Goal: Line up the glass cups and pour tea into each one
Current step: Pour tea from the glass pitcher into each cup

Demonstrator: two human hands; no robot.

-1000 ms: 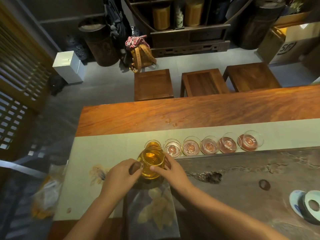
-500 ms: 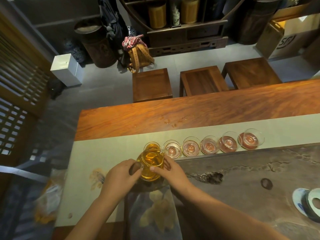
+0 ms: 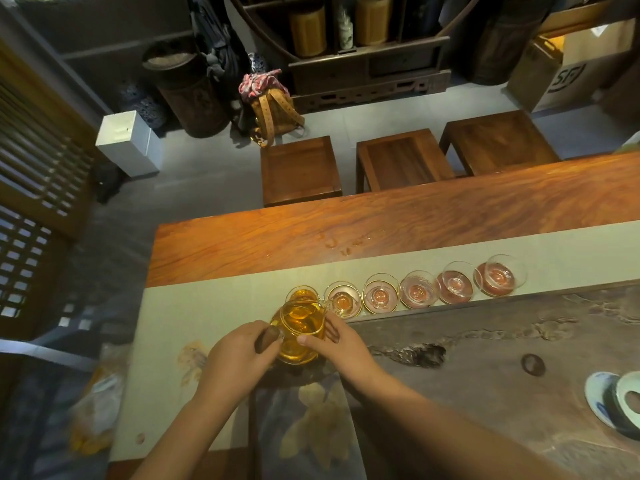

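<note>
Several glass cups stand in a row on the pale table runner (image 3: 207,306), from the leftmost cup (image 3: 302,295), which holds amber tea, to the rightmost cup (image 3: 500,276). A glass pitcher (image 3: 299,330) of amber tea is just in front of the leftmost cup, its spout toward the second cup (image 3: 343,300). My left hand (image 3: 235,362) grips the pitcher's brown wooden handle (image 3: 266,339). My right hand (image 3: 341,348) rests its fingers against the pitcher's right side. The other cups show a reddish tint at the bottom.
The runner lies along a long wooden table (image 3: 381,230) with a dark stone tea tray (image 3: 485,358) at the right. A blue-and-white dish with a lid (image 3: 616,400) sits at the far right. Three wooden stools (image 3: 299,171) stand beyond the table.
Both hands and the pitcher stay in the same place by the leftmost cup. The view has shifted slightly.
</note>
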